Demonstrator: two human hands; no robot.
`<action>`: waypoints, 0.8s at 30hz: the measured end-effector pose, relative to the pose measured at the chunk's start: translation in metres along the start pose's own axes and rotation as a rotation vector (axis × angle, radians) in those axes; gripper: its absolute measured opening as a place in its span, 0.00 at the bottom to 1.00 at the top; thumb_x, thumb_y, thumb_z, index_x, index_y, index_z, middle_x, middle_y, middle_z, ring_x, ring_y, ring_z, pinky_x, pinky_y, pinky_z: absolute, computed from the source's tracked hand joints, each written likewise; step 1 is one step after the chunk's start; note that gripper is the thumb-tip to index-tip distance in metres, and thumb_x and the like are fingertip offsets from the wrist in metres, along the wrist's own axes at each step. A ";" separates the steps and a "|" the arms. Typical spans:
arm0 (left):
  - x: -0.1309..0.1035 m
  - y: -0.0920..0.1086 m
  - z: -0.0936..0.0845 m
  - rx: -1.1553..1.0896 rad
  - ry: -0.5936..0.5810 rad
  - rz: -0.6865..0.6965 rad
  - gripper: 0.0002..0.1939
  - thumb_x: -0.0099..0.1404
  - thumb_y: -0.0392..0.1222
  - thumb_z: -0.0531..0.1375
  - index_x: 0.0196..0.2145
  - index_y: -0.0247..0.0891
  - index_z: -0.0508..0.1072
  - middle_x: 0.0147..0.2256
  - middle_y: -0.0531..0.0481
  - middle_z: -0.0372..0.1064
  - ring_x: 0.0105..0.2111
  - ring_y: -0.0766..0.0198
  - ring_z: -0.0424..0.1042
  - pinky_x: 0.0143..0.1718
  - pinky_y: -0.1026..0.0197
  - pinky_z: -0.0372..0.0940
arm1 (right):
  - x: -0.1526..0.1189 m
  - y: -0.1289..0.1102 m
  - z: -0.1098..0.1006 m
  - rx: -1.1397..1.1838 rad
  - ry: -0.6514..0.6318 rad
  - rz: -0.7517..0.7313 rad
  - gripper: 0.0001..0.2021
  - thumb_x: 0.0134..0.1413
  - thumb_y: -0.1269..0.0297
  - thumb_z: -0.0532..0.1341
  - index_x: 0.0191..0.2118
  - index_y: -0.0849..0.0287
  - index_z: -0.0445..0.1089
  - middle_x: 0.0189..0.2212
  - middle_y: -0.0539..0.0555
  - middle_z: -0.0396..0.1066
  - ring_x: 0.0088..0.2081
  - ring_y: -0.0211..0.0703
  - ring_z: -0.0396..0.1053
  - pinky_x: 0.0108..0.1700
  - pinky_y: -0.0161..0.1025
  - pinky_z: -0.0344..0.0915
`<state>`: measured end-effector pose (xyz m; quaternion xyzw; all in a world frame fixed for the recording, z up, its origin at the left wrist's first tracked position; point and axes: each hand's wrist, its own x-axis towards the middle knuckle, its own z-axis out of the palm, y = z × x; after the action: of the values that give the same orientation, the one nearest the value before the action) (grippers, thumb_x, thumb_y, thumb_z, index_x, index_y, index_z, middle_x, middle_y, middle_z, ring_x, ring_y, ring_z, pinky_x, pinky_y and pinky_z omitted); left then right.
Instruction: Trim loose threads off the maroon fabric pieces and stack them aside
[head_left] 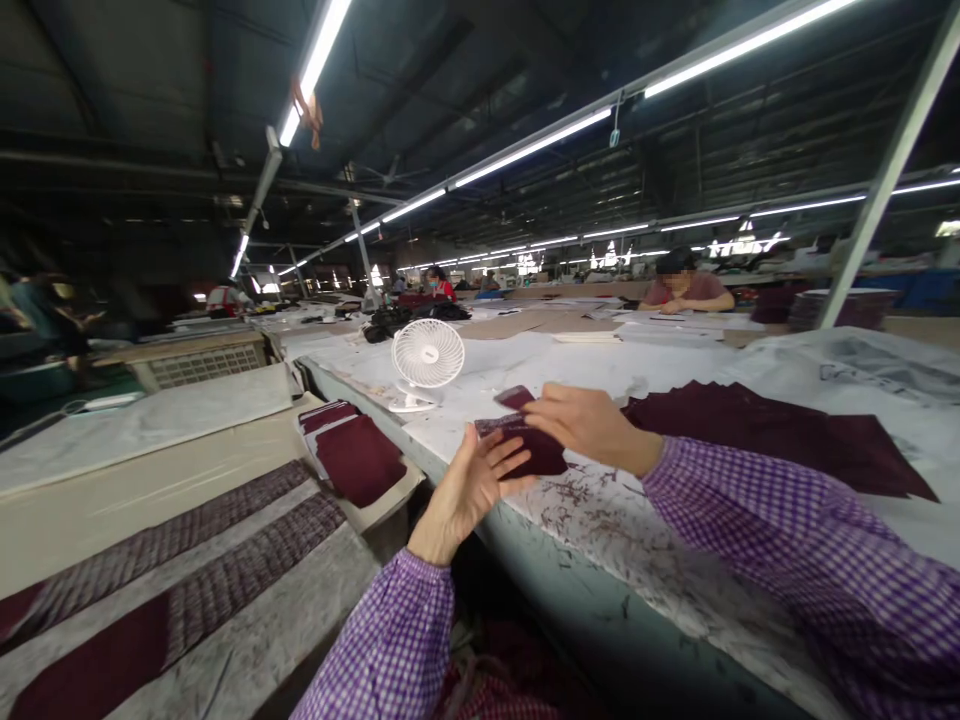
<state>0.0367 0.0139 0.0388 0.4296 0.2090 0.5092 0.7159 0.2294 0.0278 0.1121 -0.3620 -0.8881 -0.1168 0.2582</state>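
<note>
Near the edge of the white-covered table, a maroon fabric piece [546, 455] hangs or lies between my hands; its upper edge looks frayed. My right hand [581, 425] has its fingers pressed together at the top of that piece, beside a small maroon piece with a pale edge [514, 397]. My left hand [476, 490] is in front of the maroon fabric, palm up, fingers spread, with nothing gripped. Maroon scraps and threads [592, 510] are scattered on the table edge below my right wrist.
A white fan [427, 355] stands behind my hands. Large maroon sheets [765, 430] lie at the right. On the left table are a maroon stack [360, 455] and two overlapping rows of pieces [247, 580]. A person [686, 290] leans on the far table.
</note>
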 end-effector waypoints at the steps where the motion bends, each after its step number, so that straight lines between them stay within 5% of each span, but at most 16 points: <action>1: -0.003 -0.002 0.002 -0.038 0.004 -0.008 0.26 0.58 0.56 0.59 0.44 0.30 0.67 0.44 0.35 0.69 0.44 0.51 0.71 0.44 0.47 0.67 | -0.001 -0.011 0.002 0.069 -0.131 -0.108 0.16 0.61 0.58 0.51 0.38 0.58 0.74 0.32 0.54 0.69 0.33 0.37 0.66 0.34 0.33 0.59; 4: -0.009 -0.007 0.000 0.018 0.109 0.020 0.20 0.51 0.38 0.65 0.42 0.30 0.70 0.37 0.41 0.73 0.39 0.54 0.73 0.41 0.54 0.69 | -0.004 -0.022 0.006 0.310 -0.275 -0.199 0.16 0.61 0.57 0.51 0.41 0.57 0.73 0.36 0.54 0.71 0.37 0.38 0.67 0.40 0.34 0.61; 7: -0.017 -0.009 -0.003 0.068 0.088 0.017 0.21 0.48 0.30 0.63 0.43 0.31 0.71 0.34 0.45 0.75 0.35 0.58 0.74 0.37 0.60 0.69 | -0.007 -0.008 0.007 0.391 -0.138 0.123 0.18 0.57 0.56 0.55 0.50 0.59 0.68 0.47 0.59 0.67 0.46 0.45 0.66 0.47 0.40 0.61; 9: -0.022 -0.007 -0.003 0.087 0.026 0.015 0.21 0.49 0.30 0.63 0.43 0.32 0.71 0.33 0.47 0.74 0.33 0.61 0.74 0.36 0.62 0.69 | -0.011 0.002 0.008 0.518 -0.234 0.336 0.26 0.54 0.56 0.57 0.57 0.59 0.60 0.51 0.62 0.63 0.45 0.46 0.66 0.44 0.41 0.64; 12: -0.027 0.001 -0.003 0.138 -0.049 -0.057 0.18 0.49 0.30 0.63 0.40 0.32 0.72 0.31 0.48 0.74 0.30 0.64 0.74 0.34 0.65 0.68 | -0.016 0.006 0.007 0.843 -0.472 0.442 0.33 0.52 0.57 0.59 0.62 0.61 0.50 0.44 0.60 0.67 0.35 0.39 0.68 0.34 0.37 0.65; 17: -0.020 0.024 -0.005 0.266 -0.151 -0.191 0.18 0.50 0.33 0.64 0.41 0.34 0.71 0.31 0.50 0.73 0.26 0.69 0.72 0.29 0.68 0.66 | -0.017 -0.006 -0.011 0.970 -0.609 0.387 0.17 0.49 0.59 0.61 0.43 0.65 0.65 0.26 0.48 0.64 0.20 0.27 0.55 0.21 0.28 0.51; 20: -0.005 0.030 -0.006 0.497 -0.113 -0.168 0.13 0.51 0.33 0.64 0.37 0.34 0.71 0.29 0.52 0.71 0.22 0.74 0.68 0.23 0.73 0.60 | -0.019 -0.009 -0.015 0.923 -0.644 0.467 0.12 0.47 0.58 0.61 0.29 0.63 0.63 0.20 0.45 0.58 0.18 0.26 0.50 0.19 0.28 0.46; 24: 0.022 0.017 -0.003 0.806 -0.133 -0.082 0.10 0.53 0.28 0.57 0.33 0.33 0.72 0.28 0.52 0.71 0.28 0.70 0.69 0.29 0.69 0.62 | -0.025 -0.005 -0.002 0.866 -0.687 0.558 0.15 0.46 0.55 0.60 0.24 0.61 0.58 0.16 0.43 0.52 0.17 0.28 0.49 0.19 0.29 0.45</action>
<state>0.0336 0.0375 0.0546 0.6988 0.3621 0.3287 0.5221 0.2416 0.0083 0.0998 -0.4599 -0.7592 0.4492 0.1018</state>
